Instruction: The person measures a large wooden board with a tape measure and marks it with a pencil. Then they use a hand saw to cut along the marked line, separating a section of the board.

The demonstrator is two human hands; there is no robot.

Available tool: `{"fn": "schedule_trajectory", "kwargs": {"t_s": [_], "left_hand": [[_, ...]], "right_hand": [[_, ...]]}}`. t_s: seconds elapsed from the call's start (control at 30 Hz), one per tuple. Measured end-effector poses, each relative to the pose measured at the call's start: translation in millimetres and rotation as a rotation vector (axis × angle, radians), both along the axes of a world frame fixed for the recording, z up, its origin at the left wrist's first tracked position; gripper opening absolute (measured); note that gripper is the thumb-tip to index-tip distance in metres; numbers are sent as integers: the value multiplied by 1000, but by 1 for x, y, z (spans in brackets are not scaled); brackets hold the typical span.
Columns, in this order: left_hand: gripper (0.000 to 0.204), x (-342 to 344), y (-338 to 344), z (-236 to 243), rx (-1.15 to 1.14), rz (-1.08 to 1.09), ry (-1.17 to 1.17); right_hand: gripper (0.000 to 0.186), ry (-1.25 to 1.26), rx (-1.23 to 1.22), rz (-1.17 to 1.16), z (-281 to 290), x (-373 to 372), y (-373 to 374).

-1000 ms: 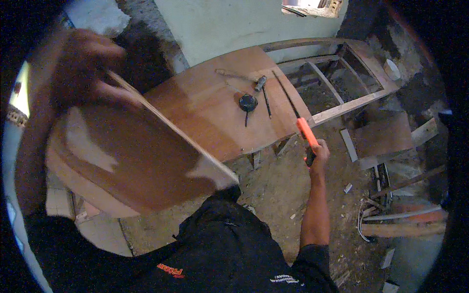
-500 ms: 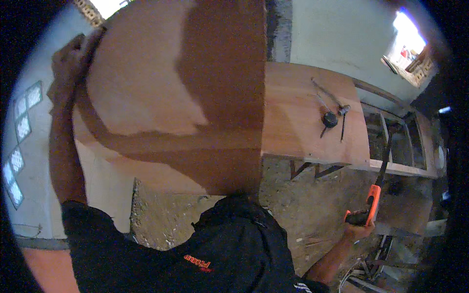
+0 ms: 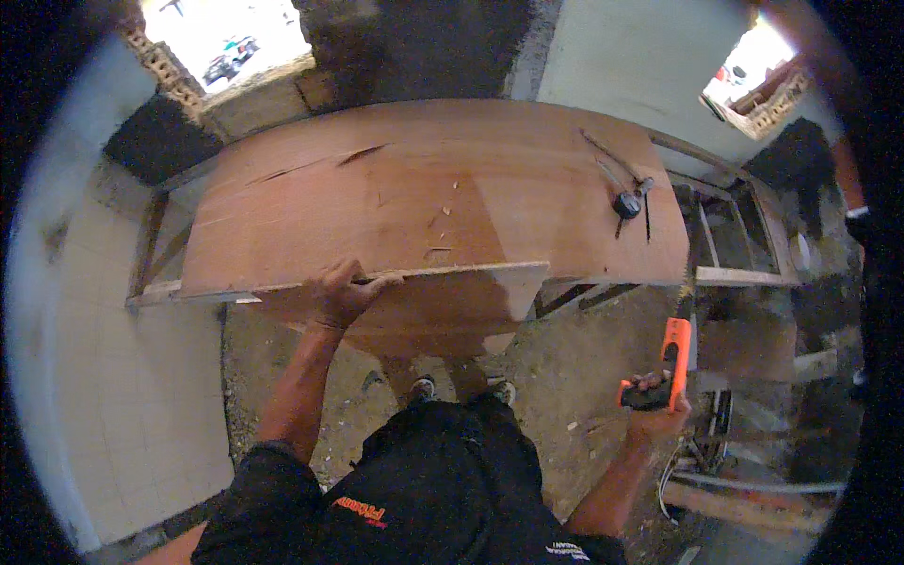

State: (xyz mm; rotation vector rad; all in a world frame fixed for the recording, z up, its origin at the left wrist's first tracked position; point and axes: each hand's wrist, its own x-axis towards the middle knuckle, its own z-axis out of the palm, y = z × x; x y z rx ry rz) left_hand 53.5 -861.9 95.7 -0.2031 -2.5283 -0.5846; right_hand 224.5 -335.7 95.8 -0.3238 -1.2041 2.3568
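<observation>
Left hand [image 3: 344,292] clamps near edge of plywood sheet [image 3: 424,202], flat on bench frame [image 3: 151,240]. Right hand [image 3: 654,410] closed round orange-handled handsaw [image 3: 676,353], held clear beside sheet. Judgement: keep edge pinned, square sheet before sawing, fingers off cut line.

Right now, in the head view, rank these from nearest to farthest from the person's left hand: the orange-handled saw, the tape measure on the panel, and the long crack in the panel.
From the left hand:
1. Long crack, straight beyond the hand, on the panel's far left part.
2. Tape measure, far right on the panel.
3. Orange-handled saw, off the panel, in the right hand; close to the tape measure's distance, so the last two are hard to separate.
</observation>
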Motion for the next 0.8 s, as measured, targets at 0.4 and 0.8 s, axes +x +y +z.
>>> {"fn": "schedule_trajectory", "kwargs": {"t_s": [0.4,0.8], "left_hand": [[54,-50,38,-50,-176,-20,-258],[37,-70,147,-29,-193,-260,74]], "right_hand": [[60,-196,261,-154,37,74,-178],[39,-344,1000,-175,24,95,-225]]}}
